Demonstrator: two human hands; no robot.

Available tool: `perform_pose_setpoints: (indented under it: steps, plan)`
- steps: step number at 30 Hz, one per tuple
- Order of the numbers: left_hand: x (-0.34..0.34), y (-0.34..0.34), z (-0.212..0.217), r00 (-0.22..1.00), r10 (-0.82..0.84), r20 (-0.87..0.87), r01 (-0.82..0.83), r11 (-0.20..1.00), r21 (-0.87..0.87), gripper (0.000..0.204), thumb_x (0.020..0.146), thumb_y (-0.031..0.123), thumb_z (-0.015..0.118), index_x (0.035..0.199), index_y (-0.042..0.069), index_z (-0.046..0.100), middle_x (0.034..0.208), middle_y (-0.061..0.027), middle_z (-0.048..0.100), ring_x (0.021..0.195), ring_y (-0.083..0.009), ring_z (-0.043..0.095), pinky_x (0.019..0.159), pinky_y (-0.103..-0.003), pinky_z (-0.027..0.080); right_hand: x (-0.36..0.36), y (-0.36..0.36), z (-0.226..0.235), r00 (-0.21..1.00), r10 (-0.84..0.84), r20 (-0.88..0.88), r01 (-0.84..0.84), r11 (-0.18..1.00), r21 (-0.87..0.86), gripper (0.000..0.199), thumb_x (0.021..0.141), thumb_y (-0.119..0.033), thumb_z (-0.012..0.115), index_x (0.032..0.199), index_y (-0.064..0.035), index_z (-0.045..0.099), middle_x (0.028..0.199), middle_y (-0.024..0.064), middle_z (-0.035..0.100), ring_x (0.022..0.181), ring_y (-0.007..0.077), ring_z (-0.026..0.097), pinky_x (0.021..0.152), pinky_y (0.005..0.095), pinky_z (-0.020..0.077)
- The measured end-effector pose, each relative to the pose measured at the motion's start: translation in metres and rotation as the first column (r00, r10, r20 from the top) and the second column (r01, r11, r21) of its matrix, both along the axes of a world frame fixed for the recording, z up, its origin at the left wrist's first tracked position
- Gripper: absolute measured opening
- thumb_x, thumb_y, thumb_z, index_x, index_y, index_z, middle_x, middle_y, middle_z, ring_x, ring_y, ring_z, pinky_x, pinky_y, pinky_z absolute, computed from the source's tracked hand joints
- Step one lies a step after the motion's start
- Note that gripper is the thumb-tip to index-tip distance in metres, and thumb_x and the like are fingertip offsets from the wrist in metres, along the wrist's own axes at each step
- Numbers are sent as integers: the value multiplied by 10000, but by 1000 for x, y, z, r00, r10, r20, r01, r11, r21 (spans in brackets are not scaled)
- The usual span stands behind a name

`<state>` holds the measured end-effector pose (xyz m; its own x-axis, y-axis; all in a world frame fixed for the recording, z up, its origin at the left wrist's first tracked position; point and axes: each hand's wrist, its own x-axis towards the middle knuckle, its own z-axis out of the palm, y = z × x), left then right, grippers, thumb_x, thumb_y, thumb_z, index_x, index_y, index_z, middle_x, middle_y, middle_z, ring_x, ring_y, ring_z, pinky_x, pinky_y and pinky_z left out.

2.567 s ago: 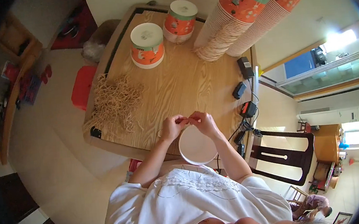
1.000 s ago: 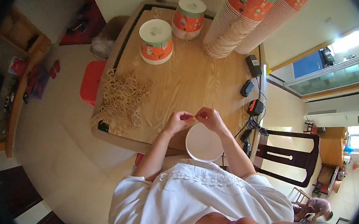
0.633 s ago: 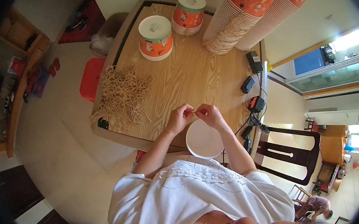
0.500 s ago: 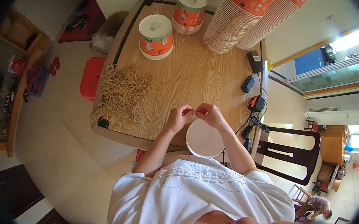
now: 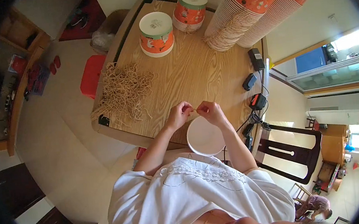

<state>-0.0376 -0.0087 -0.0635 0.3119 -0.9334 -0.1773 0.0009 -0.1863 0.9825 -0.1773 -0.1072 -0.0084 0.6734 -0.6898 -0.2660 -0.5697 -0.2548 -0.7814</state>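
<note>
Two hands meet above the near edge of a wooden table [image 5: 185,77], fingertips almost touching. Far left on the tabletop lies a loose heap of tan rubber bands [image 5: 124,91]. Next along, the left hand [image 5: 179,115] has its fingers curled together, pinching something too thin to make out. Just right of it the right hand [image 5: 210,112] is pinched the same way, and what passes between the two cannot be told. Right below both hands sits a white paper bowl [image 5: 205,136], at the table's edge against the person's white shirt. Farther back stand two orange lidded tubs [image 5: 156,28], then tall leaning stacks of orange paper cups [image 5: 239,13]. Black chargers [image 5: 255,79] lie along the right edge.
</note>
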Motion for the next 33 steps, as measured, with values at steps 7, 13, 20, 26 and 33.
perform_pose_setpoints:
  steps: [7, 13, 20, 26, 33]
  plan:
    - [1, -1, 2, 990, 50, 135, -29, 988, -153, 177, 824, 134, 607, 954, 16, 580, 771, -50, 635, 654, -98, 582, 607, -246, 481, 1, 1, 2, 1000, -13, -12, 13, 1000, 15, 127, 741, -124, 640, 788, -7, 622, 642, 58, 603, 597, 106, 547, 551, 268, 455]
    - [2, -6, 10, 981, -85, 174, 92, 995, -34, 111, 798, 99, 621, 868, 13, 628, 781, -67, 653, 695, -94, 600, 627, -251, 485, -2, -1, -2, 1000, 4, -4, -5, 1000, -17, 119, 742, -123, 639, 783, -14, 619, 648, 64, 611, 592, 123, 556, 548, 276, 456]
    - [9, -5, 1, 993, -87, 75, 88, 996, -11, 109, 784, 101, 642, 848, 14, 634, 739, -29, 639, 662, -75, 578, 610, -238, 478, 0, -2, -3, 1000, -1, 8, 2, 1000, -28, 114, 743, -124, 641, 782, -19, 621, 656, 64, 614, 596, 131, 558, 558, 283, 459]
    - [19, -6, 2, 992, -115, 45, 113, 993, 42, 111, 796, 116, 640, 859, 26, 632, 708, 2, 619, 631, -60, 552, 578, -226, 461, 1, -6, 0, 1000, 13, -6, -13, 1000, -1, 133, 747, -140, 643, 802, -21, 622, 669, 70, 613, 610, 135, 561, 573, 281, 460]
    - [15, -8, -5, 992, -33, 124, 37, 999, -31, 112, 800, 129, 640, 865, 38, 633, 703, 0, 617, 618, -66, 545, 575, -229, 453, 7, -8, -1, 997, 71, -32, -72, 997, -41, 149, 764, -162, 639, 822, -24, 639, 674, 64, 610, 623, 126, 564, 578, 277, 458]
